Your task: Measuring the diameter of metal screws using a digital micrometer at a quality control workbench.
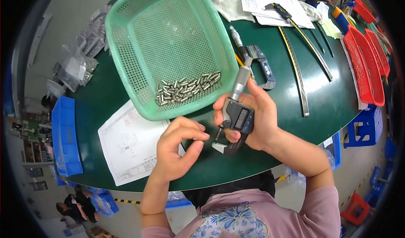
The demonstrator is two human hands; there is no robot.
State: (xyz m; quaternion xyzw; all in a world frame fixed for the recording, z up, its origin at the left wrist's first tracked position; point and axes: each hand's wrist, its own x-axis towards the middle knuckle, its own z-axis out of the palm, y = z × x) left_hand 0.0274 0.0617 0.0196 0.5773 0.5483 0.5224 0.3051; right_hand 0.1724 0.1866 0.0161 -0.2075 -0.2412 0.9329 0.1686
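Observation:
My right hand (262,120) is wrapped round a digital micrometer (240,119) with a dark frame and a silver thimble. The micrometer's jaw gap (218,140) faces my left hand, and nothing shows in it. My left hand (175,147) is just left of the jaws, thumb and forefinger pinched together. Between those fingertips a small metal pin (195,139) shows only as a sliver. Beyond both hands stands a green perforated plastic basket (120,65). Several short silver metal pins (185,89) lie heaped at its near end.
A printed drawing (126,141) lies partly under the basket. Another micrometer (259,65) rests right of it, with calipers (312,44), a white glove (232,5) and papers farther back. Red baskets (363,65) line the right edge; a blue bin (66,136) stands left, near bagged parts (76,67).

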